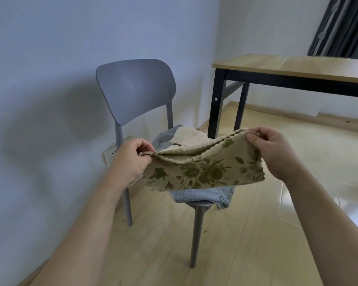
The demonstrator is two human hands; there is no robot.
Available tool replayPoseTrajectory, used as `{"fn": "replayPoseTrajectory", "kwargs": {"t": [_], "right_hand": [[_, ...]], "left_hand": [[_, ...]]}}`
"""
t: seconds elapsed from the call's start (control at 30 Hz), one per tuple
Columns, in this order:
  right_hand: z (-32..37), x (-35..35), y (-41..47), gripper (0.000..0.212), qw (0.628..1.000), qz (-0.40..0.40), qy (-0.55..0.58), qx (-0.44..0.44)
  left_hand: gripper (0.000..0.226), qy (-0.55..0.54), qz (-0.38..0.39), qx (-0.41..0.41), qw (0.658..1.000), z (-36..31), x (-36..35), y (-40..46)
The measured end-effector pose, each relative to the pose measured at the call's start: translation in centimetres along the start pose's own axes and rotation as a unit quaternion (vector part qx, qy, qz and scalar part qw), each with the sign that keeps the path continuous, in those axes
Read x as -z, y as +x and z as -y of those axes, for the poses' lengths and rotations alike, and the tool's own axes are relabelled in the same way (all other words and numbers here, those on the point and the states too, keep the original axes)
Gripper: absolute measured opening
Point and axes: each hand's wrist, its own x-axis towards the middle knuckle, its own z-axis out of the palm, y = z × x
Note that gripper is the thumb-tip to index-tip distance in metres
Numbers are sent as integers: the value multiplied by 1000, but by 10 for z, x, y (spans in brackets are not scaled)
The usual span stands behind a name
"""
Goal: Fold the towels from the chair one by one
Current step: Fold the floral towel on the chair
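Note:
A beige towel with a green flower print (205, 172) hangs doubled over in the air in front of the grey chair (135, 87). My left hand (130, 159) pinches its upper left corners together. My right hand (272, 149) pinches the upper right corners. The towel sags a little between the two hands. Behind and under it, more towels lie on the chair seat: a cream one (187, 138), a grey-blue one (163, 139), and a light blue one (196, 195) that droops over the seat's front edge.
A wooden table with black legs (277, 67) stands to the right of the chair. Dark curtains (343, 27) hang behind it. A white wall runs along the left, with a white socket strip (110, 154) near the chair. The floor is pale wood.

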Motion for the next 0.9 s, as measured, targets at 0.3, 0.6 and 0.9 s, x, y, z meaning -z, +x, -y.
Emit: {"fn": "replayPoseTrajectory", "kwargs": {"t": [0.3, 0.6, 0.9], "right_hand": [[-35, -12, -1, 33, 978, -74, -196, -7], [-45, -31, 5, 25, 967, 51, 83, -237], [-50, -51, 0, 24, 968, 85, 71, -223]], "left_hand": [[26, -131, 244, 92, 957, 15, 7, -8], [23, -566, 390, 1, 726, -18, 9, -29], [13, -628, 197, -37, 752, -36, -1, -32]]}}
